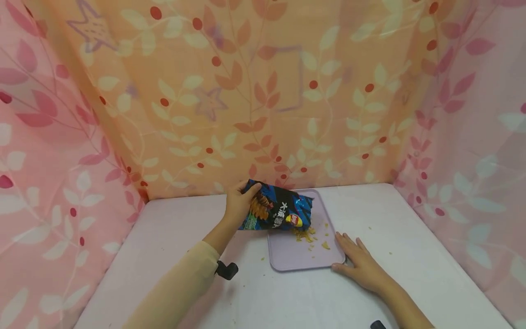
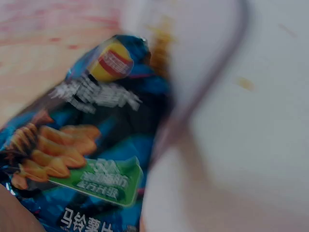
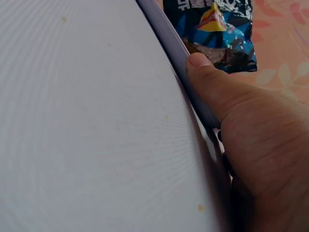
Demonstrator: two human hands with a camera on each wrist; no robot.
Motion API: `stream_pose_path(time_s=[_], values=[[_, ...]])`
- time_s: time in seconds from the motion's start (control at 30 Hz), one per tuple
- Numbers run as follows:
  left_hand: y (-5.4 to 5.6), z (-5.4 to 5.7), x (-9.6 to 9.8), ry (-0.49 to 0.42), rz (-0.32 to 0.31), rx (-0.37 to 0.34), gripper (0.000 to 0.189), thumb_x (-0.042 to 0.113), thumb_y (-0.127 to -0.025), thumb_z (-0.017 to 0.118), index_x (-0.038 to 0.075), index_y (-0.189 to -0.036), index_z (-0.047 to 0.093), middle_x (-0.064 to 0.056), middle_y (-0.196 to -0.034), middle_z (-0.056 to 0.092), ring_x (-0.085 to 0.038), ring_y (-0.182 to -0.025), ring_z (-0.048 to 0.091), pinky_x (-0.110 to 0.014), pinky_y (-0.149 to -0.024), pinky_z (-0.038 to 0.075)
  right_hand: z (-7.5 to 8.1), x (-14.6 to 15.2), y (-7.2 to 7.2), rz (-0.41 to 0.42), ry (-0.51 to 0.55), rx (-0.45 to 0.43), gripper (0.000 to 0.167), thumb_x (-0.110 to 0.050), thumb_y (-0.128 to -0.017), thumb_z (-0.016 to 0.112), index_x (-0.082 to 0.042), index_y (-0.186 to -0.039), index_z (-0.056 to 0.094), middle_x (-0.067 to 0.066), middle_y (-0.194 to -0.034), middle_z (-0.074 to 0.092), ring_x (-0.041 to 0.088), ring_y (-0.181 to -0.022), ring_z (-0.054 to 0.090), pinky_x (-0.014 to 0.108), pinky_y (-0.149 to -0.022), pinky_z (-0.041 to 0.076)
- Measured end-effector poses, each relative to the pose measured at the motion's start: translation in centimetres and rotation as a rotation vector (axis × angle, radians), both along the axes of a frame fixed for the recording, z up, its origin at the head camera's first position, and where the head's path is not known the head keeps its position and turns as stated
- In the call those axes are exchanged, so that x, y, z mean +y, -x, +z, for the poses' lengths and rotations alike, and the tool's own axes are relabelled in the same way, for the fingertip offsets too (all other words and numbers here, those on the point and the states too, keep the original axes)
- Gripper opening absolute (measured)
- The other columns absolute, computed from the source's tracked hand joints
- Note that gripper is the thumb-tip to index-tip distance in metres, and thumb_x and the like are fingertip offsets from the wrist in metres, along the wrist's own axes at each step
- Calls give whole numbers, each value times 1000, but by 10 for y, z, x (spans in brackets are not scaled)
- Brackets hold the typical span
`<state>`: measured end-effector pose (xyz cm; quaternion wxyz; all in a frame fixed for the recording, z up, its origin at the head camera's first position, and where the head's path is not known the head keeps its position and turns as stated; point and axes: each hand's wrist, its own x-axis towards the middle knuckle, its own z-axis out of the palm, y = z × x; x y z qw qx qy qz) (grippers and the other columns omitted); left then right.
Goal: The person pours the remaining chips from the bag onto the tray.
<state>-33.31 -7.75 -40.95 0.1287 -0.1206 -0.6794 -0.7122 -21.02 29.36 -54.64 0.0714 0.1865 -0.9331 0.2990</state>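
My left hand grips a blue and black potato chip bag by its left end, thumb across the printed front. Held on its side, the bag has its open end over a pale purple tray. Yellow chip pieces lie on the tray below the bag's mouth, and more show at the opening in the left wrist view. At the tray's near right corner rests my right hand, fingers extended along the side. In the right wrist view its thumb touches the tray's rim.
The tray lies on a white tabletop dotted with small crumbs. Patterned cloth hangs behind the table and along both sides. A black strap end sticks out near the left sleeve, with another black piece by the right forearm.
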Motion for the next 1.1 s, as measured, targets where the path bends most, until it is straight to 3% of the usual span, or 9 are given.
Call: stream_pose_path(time_s=[0.1,0.2,0.37,0.53,0.77,0.87,1.1], values=[[2,-1,-3,-6,9,-53,31,34,-96,73,5,-106,77,-12,-101,74,-21,-92,69,-28,-79,60,-2,-1,1,4,-6,15,91,-55,-89,73,-7,-158,37,16,-163,37,43,-151,29,43,-128,-3],[0,13,-6,-66,28,-61,32,35,-95,73,8,-112,76,-10,-108,73,-20,-100,72,-29,-86,60,-2,-1,1,4,-17,20,92,-56,-89,72,-7,-158,37,15,-163,36,42,-151,29,41,-128,-3],[-3,32,-2,-69,38,-26,32,36,-95,73,10,-114,76,-11,-107,73,-22,-98,73,-31,-87,60,-3,0,2,1,-16,13,93,-56,-88,72,-7,-158,37,16,-163,35,41,-152,28,41,-128,-4],[-3,28,3,28,-41,-69,27,30,-98,71,8,-112,77,-12,-103,76,-20,-94,73,-29,-84,60,-2,-1,2,-2,-6,11,93,-56,-88,73,-7,-158,37,16,-163,36,41,-152,28,42,-128,-3],[-3,24,5,73,-97,-26,26,28,-99,70,6,-111,76,-10,-102,76,-21,-92,73,-29,-81,61,-1,-1,2,-1,-8,-10,94,-57,-88,72,-8,-159,36,15,-164,35,40,-152,27,44,-128,-2],[-4,24,6,113,-149,-55,28,28,-99,70,3,-110,76,-13,-101,77,-22,-91,74,-31,-82,61,0,0,2,0,-11,-5,93,-57,-88,73,-8,-159,36,15,-163,35,41,-152,27,46,-128,-2],[-5,43,8,28,-54,-78,31,33,-97,72,9,-116,75,-10,-110,74,-21,-102,72,-31,-88,60,-1,3,1,-7,-1,-32,94,-58,-88,72,-9,-159,36,13,-164,34,40,-153,26,48,-128,-2]])
